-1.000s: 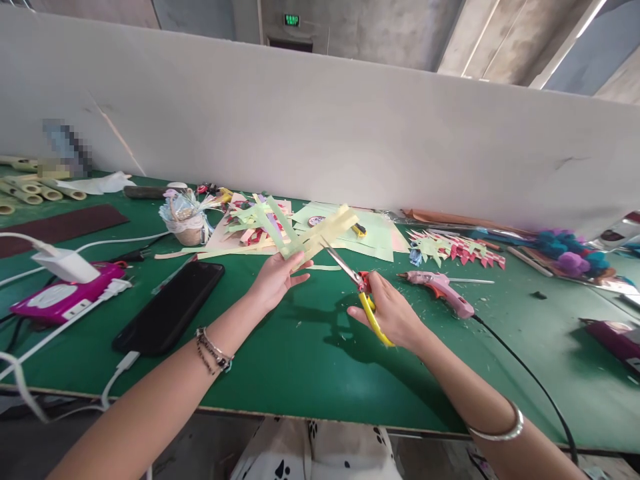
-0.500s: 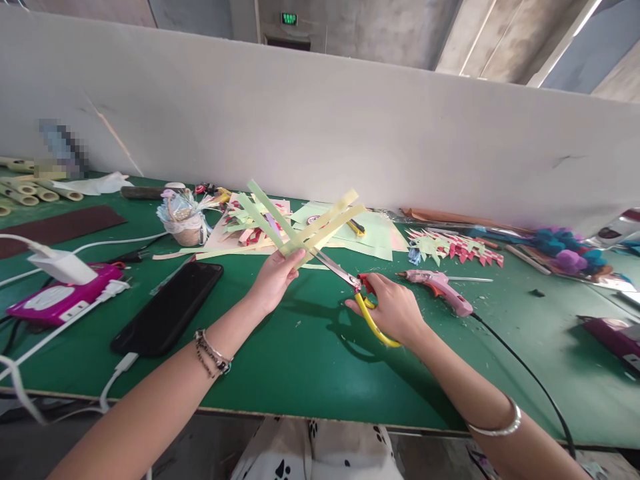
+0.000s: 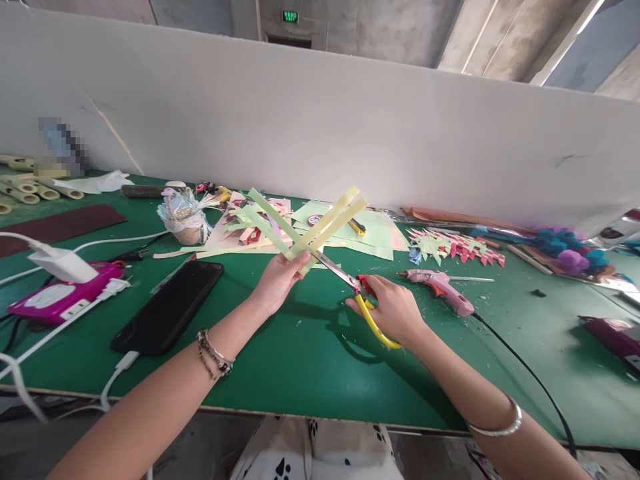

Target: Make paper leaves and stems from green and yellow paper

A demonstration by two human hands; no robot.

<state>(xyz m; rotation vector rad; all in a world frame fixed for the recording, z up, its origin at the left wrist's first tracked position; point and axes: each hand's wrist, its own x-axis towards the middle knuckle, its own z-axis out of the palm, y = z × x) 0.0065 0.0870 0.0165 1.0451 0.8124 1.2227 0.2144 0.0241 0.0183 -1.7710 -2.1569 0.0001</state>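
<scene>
At the centre of the frame, the left hand grips crossed, flat pale-green and yellow paper strips, while the right hand holds yellow-and-red-handled metal scissors, so trimming seems in hand, calling for steady strips.

White cloth legwear printed with black paw marks; left of it, dark-and-silver beaded bracelets; right, a shiny silver bangle.

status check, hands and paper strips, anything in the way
Left hand pinching crossed paper strips. Right hand holding scissors, blades at strips. Glue gun near right hand, not between hands.
</scene>
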